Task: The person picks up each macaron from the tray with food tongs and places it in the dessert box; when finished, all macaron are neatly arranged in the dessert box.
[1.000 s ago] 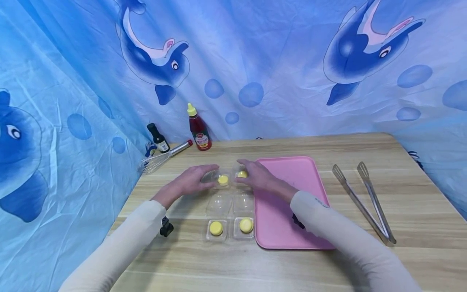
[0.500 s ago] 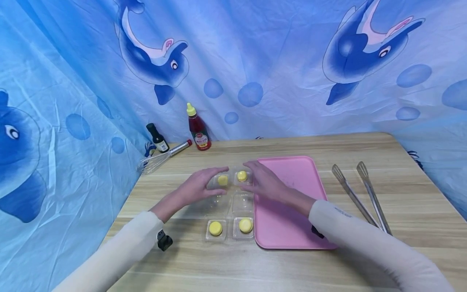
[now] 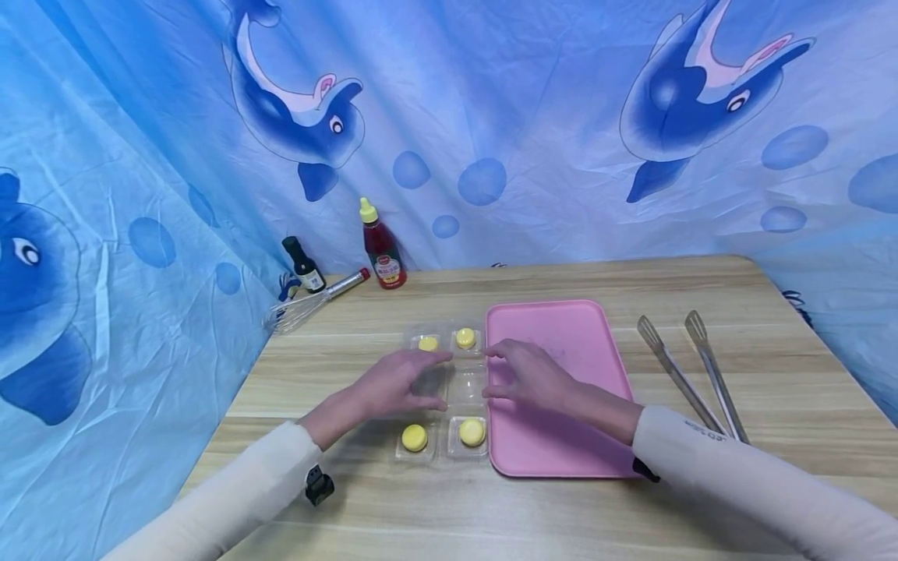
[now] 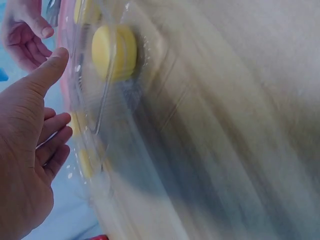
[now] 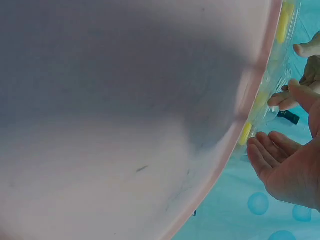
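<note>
Yellow macarons sit in clear plastic packs in the head view. The near left macaron (image 3: 415, 438) and near right macaron (image 3: 472, 432) lie towards the person. Farther back are the far right macaron (image 3: 466, 337) and the far left macaron (image 3: 428, 344), partly hidden by a hand. Over the left part of the clear plastic pack (image 3: 466, 387) hovers my left hand (image 3: 401, 382), fingers spread and holding nothing. Facing it, my right hand (image 3: 536, 377) is over the left edge of the pink tray (image 3: 561, 452), also holding nothing. In the left wrist view, a macaron (image 4: 114, 52) shows close beside the left thumb.
Metal tongs (image 3: 719, 382) lie spread to the right of the tray. At the back left are a whisk (image 3: 302, 312), a dark small bottle (image 3: 304, 265) and a red sauce bottle (image 3: 383, 253). A blue dolphin-print curtain (image 3: 547, 156) hangs behind the wooden table (image 3: 351, 506).
Both hands have drawn back from the far macarons towards the person. The right hand has also moved right, onto the tray's side. The macarons stay where they were.
</note>
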Motion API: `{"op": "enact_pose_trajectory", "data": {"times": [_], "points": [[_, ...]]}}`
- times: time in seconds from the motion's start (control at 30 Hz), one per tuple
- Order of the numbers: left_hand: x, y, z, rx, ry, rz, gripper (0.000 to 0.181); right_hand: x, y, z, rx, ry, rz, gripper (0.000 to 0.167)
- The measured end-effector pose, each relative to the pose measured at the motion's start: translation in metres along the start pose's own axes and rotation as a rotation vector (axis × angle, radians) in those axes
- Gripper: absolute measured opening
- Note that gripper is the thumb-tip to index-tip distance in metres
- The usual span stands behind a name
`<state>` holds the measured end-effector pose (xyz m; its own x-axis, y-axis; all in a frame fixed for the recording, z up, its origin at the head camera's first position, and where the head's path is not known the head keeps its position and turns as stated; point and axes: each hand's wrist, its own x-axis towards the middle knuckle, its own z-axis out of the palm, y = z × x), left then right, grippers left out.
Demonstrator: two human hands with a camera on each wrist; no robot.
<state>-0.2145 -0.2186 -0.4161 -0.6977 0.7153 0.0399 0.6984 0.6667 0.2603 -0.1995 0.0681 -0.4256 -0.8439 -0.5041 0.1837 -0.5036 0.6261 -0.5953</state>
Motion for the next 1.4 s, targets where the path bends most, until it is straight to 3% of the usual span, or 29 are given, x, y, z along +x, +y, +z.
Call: {"op": "enact_pose_trajectory", "data": {"times": [0.3,0.93,1.2,1.3,1.4], "points": [[0.001,0.003,0.007,0.032,-0.012,-0.045,0.085,-0.003,0.001,0.008,0.039,-0.076,0.017,0.079],[0.004,0.005,0.007,0.023,-0.008,-0.04,0.077,-0.005,0.004,0.011,0.042,-0.028,0.009,0.072],[0.001,0.005,0.003,0.049,0.083,0.006,0.074,-0.01,0.004,0.009,0.11,0.033,-0.039,0.072],[0.0,0.004,0.001,0.07,0.15,0.053,0.072,-0.012,0.003,0.007,0.213,0.027,-0.039,0.073],[-0.001,0.003,0.0,0.097,0.224,0.103,0.07,-0.013,0.0,0.004,0.386,0.005,0.012,0.071]]}}
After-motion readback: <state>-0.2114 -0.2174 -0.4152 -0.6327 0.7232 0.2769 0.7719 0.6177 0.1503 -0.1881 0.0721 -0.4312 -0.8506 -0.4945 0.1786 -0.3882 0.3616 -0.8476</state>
